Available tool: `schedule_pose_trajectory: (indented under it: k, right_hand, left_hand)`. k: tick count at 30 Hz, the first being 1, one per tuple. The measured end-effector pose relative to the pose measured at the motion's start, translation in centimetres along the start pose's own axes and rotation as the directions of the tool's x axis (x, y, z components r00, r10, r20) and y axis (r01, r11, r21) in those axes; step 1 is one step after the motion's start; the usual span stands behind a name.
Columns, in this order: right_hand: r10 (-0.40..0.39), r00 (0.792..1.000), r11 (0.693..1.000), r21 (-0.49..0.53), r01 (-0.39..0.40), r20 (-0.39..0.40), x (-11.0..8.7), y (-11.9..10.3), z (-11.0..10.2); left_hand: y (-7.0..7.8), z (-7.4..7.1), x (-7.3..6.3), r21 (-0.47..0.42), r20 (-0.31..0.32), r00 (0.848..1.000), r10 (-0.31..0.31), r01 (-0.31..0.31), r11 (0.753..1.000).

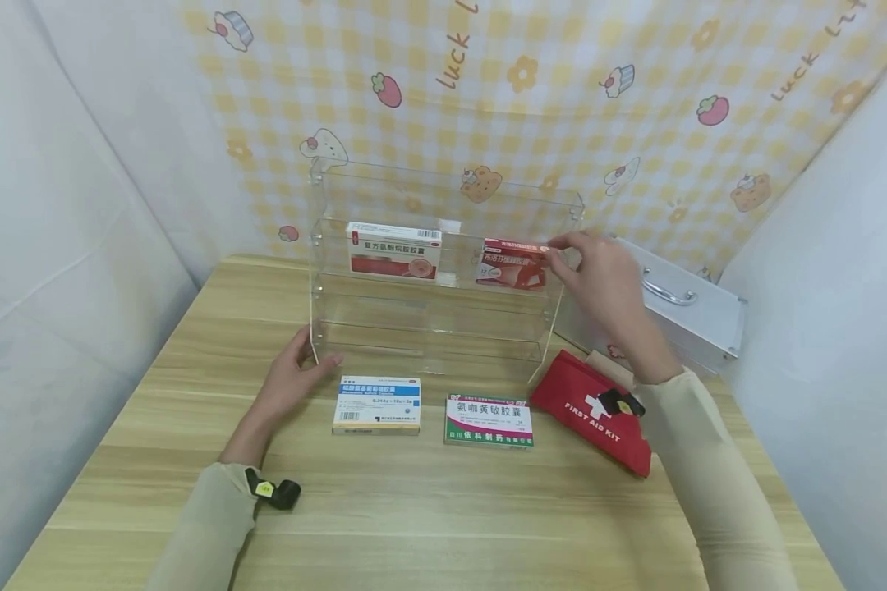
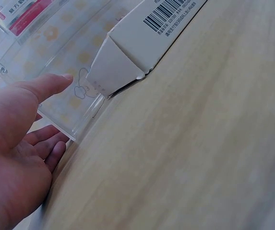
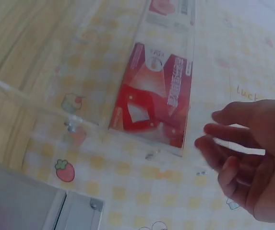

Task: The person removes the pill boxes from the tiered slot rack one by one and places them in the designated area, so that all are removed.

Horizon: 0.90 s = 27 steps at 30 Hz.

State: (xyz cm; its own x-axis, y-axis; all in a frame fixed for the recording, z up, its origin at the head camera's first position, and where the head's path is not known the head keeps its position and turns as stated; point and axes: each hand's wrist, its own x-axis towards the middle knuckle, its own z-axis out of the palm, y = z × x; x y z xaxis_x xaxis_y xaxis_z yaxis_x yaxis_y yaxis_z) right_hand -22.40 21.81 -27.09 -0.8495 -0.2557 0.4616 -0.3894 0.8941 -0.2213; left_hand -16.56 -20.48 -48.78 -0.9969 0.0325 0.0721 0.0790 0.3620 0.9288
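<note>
A clear acrylic tiered rack point(image 1: 373, 330) stands on the table. My left hand point(image 1: 293, 379) grips its lower left side panel, thumb in front and fingers behind. A white-and-red medicine box point(image 1: 394, 254) stands on a middle tier at left. On the same tier at right stands a red medicine box point(image 1: 512, 267), tilted back. At that box's upper right corner is my right hand point(image 1: 608, 275); the right wrist view shows a gap between its loosely bent fingers point(image 3: 223, 129) and the box, with nothing held.
In front of the rack lie a blue-and-white medicine box point(image 1: 378, 404) and a green-and-white medicine box point(image 1: 489, 422). A red first aid pouch point(image 1: 591, 414) lies at right, under my right forearm. Behind it sits a silver metal case point(image 1: 698, 316). A checkered cloth point(image 1: 429, 107) hangs behind.
</note>
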Motion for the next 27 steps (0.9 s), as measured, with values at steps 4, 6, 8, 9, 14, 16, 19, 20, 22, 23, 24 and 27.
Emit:
schedule_pose_trajectory:
  k: [4, 6, 8, 9, 14, 16, 19, 20, 22, 23, 24, 27]
  right_hand:
    - [0.020, 0.998, 0.993, -0.116, -0.012, 0.063, 0.4, 0.2, 0.0]
    - [0.004, 0.997, 0.985, -0.172, 0.010, 0.081, 0.4, 0.0, 0.3]
    - [-0.016, 0.996, 0.976, -0.216, 0.035, 0.090, 0.4, -0.3, 0.6]
    - [-0.023, 0.995, 0.972, -0.232, 0.044, 0.092, 0.4, -0.5, 0.7]
    - [0.001, 0.993, 0.972, -0.234, 0.027, 0.119, 0.6, -1.1, 0.8]
    - [0.010, 0.992, 0.978, -0.210, 0.018, 0.128, 0.8, -1.1, 0.6]
    - [0.013, 0.988, 0.985, -0.169, 0.014, 0.157, 1.2, -1.0, 0.2]
    - [0.019, 0.984, 0.988, -0.151, 0.008, 0.177, 1.3, -1.0, 0.0]
    - [0.045, 0.971, 0.994, -0.110, -0.019, 0.235, 1.6, -0.9, -0.4]
    - [0.057, 0.962, 0.996, -0.086, -0.035, 0.267, 1.8, -0.8, -0.5]
    - [0.072, 0.952, 0.997, -0.057, -0.057, 0.297, 2.0, -0.6, -0.7]
    - [0.091, 0.926, 0.993, 0.033, -0.111, 0.366, 2.4, -0.1, -1.2]
  left_hand:
    - [0.0, -0.1, 0.0, 0.011, 0.002, 1.000, 0.000, 0.000, 1.000]
    - [0.0, -0.1, -0.1, 0.008, 0.003, 1.000, 0.000, 0.000, 1.000]
    - [0.0, -0.1, -0.1, 0.005, 0.002, 1.000, 0.000, 0.000, 1.000]
    - [0.0, -0.1, -0.2, 0.006, -0.001, 1.000, 0.000, 0.000, 1.000]
    - [0.0, -0.1, -0.2, 0.010, -0.009, 1.000, 0.000, 0.000, 1.000]
    - [0.1, -0.2, -0.2, 0.009, -0.008, 1.000, 0.002, -0.002, 1.000]
    - [0.1, -0.2, -0.2, 0.013, -0.007, 1.000, 0.002, -0.002, 1.000]
    - [0.1, -0.2, -0.2, 0.014, -0.006, 1.000, 0.001, -0.001, 1.000]
    - [0.1, -0.2, -0.2, 0.017, -0.003, 1.000, -0.004, 0.004, 1.000]
    - [0.1, -0.2, -0.2, 0.017, -0.002, 1.000, -0.006, 0.006, 1.000]
    - [0.1, -0.2, -0.2, 0.017, -0.001, 1.000, -0.007, 0.007, 1.000]
    - [0.1, -0.1, -0.2, 0.014, 0.004, 1.000, -0.006, 0.006, 1.000]
